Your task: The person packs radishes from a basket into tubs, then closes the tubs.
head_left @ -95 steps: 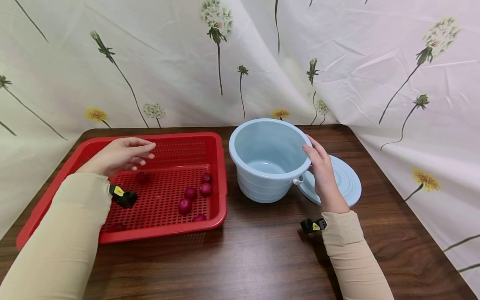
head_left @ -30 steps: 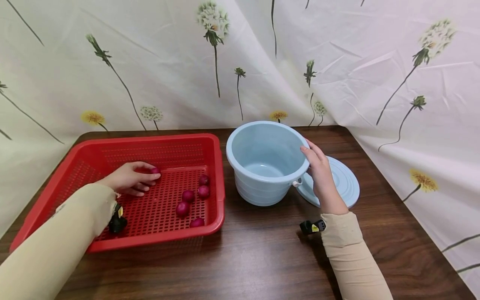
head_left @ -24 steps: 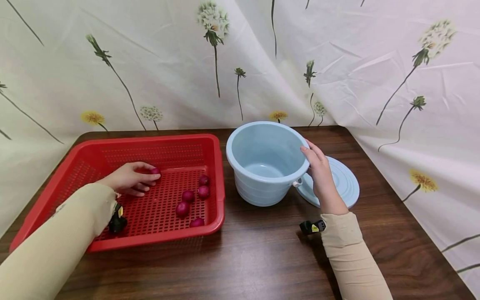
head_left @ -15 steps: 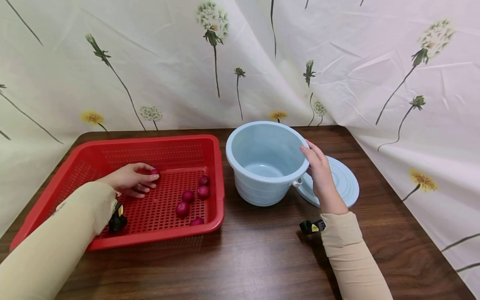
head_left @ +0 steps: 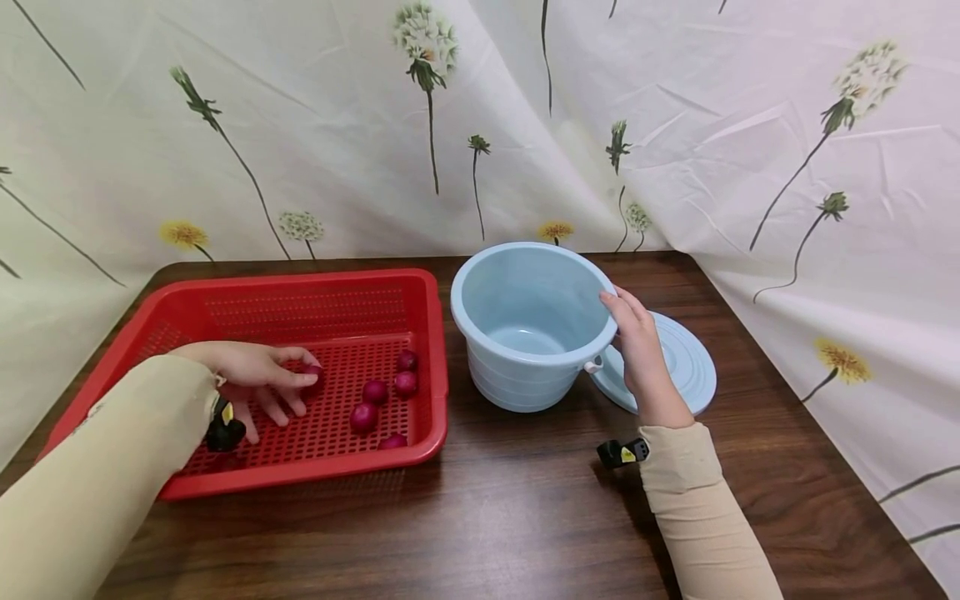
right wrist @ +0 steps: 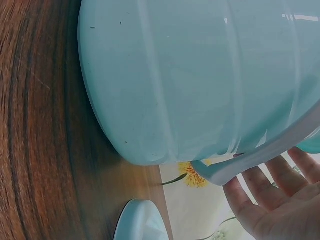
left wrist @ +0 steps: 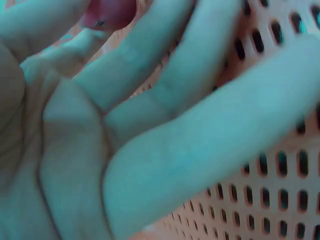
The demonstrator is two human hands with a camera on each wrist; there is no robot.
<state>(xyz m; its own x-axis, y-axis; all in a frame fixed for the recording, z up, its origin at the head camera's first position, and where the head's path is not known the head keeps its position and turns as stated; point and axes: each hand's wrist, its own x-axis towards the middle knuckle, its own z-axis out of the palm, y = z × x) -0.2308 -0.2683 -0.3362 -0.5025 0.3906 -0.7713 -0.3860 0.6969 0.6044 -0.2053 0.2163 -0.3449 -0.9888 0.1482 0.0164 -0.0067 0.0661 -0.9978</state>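
Note:
In the red basket (head_left: 442,367), my left hand (head_left: 255,367) holds a small round purple-red ball (head_left: 313,377), which looks like a small red onion, between its thumb and a finger. Its other fingers spread down toward the perforated basket floor. The left wrist view shows part of that ball (left wrist: 112,11) at the top, beyond the fingers. My right hand (head_left: 639,350) grips the rim of a light blue bucket (head_left: 525,375), thumb over the edge and fingers outside. From the right wrist, the bucket's handle (right wrist: 265,150) crosses in front of those fingers.
Several similar balls (head_left: 364,417) lie in the basket's right part. A light blue lid (head_left: 678,362) rests on the wooden table (head_left: 480,517), right of the bucket and partly behind my right hand. A flowered cloth (head_left: 337,125) hangs behind the table.
Since the earliest frame my left hand has come down into the basket and taken a ball. Lately it has shifted nearer with it, fingers spreading. The right hand stays on the rim.

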